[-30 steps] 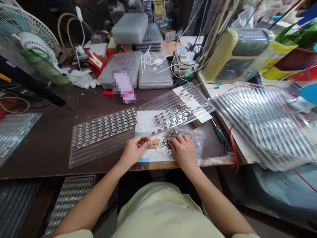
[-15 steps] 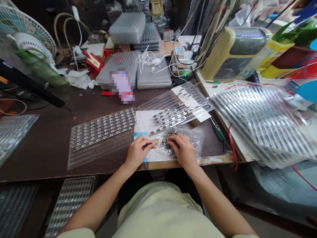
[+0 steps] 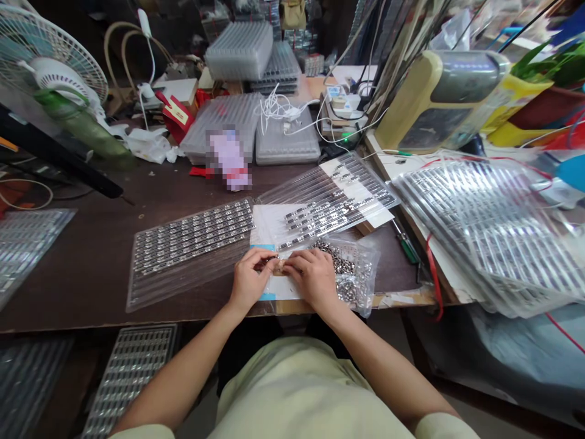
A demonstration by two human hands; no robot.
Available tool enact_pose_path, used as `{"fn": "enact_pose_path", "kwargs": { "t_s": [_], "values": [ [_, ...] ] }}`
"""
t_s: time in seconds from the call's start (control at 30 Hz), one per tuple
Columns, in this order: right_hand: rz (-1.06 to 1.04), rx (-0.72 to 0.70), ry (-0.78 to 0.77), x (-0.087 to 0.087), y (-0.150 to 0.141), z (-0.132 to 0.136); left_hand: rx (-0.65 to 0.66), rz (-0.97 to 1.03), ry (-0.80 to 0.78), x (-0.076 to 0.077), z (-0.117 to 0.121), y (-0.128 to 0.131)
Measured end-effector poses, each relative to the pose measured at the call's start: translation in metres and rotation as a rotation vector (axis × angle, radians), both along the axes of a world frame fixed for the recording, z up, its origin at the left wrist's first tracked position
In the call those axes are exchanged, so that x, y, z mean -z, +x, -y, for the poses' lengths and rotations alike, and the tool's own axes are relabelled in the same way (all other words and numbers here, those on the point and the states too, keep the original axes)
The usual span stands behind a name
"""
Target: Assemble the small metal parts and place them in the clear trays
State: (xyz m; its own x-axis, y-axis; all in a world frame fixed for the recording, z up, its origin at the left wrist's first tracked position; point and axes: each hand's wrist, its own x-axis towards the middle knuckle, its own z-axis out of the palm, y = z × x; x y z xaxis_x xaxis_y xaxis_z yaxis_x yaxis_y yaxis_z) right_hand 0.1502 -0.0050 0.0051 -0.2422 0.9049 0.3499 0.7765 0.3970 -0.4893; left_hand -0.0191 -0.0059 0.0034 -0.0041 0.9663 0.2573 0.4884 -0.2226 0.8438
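Observation:
My left hand (image 3: 249, 279) is closed in a pinch, its fingertips on a small tan block (image 3: 278, 268) at the table's front edge. What else it holds is hidden by the fingers. My right hand (image 3: 314, 275) meets it from the other side, thumb and fingers pinched at the block's right end; any small part in them is too small to make out. Beside my right hand lies a clear plastic bag (image 3: 359, 283) with many small shiny metal pieces (image 3: 342, 263). White paper (image 3: 286, 289) with blue tape lies under the block.
A clear ribbed tray (image 3: 158, 286) with rows of metal-and-black connectors (image 3: 196, 235) lies left; another tray (image 3: 292, 186), partly filled, lies behind my hands. Stacked trays (image 3: 493, 225) and a green-handled screwdriver (image 3: 406, 247) are at right. A fan (image 3: 55, 61) stands at back left.
My right hand has moved left from the pile of metal pieces to the tan block, meeting my left hand. My left hand stays near the block. The view has shifted slightly.

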Motion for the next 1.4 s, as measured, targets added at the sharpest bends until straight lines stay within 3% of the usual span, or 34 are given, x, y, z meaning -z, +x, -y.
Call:
{"fn": "enact_pose_path", "kwargs": {
  "t_s": [0.2, 0.37, 0.53, 0.87, 1.23, 1.3, 1.4],
  "values": [
    [0.065, -0.005, 0.012, 0.004, -0.009, 0.000, 0.002, 0.025, -0.040, 0.001, -0.001, -0.001],
    [0.223, 0.079, 0.052, -0.006, 0.019, 0.006, 0.011, -0.010, -0.045, 0.000, -0.002, 0.000],
    [0.321, 0.111, 0.070, -0.008, 0.044, 0.010, 0.146, -0.149, 0.002, -0.006, -0.003, 0.015],
    [0.137, 0.112, 0.177, 0.005, 0.044, 0.008, 0.176, -0.258, 0.067, 0.000, -0.002, 0.024],
    [-0.118, 0.060, 0.124, 0.001, 0.045, 0.004, 0.200, -0.189, 0.069, 0.002, -0.002, 0.024],
    [-0.142, 0.036, 0.126, 0.000, 0.042, 0.004, 0.165, -0.156, 0.087, -0.002, -0.007, 0.018],
    [-0.154, -0.006, 0.106, -0.001, 0.033, 0.005, -0.014, -0.235, 0.118, -0.011, -0.026, -0.003]
  ]
}}
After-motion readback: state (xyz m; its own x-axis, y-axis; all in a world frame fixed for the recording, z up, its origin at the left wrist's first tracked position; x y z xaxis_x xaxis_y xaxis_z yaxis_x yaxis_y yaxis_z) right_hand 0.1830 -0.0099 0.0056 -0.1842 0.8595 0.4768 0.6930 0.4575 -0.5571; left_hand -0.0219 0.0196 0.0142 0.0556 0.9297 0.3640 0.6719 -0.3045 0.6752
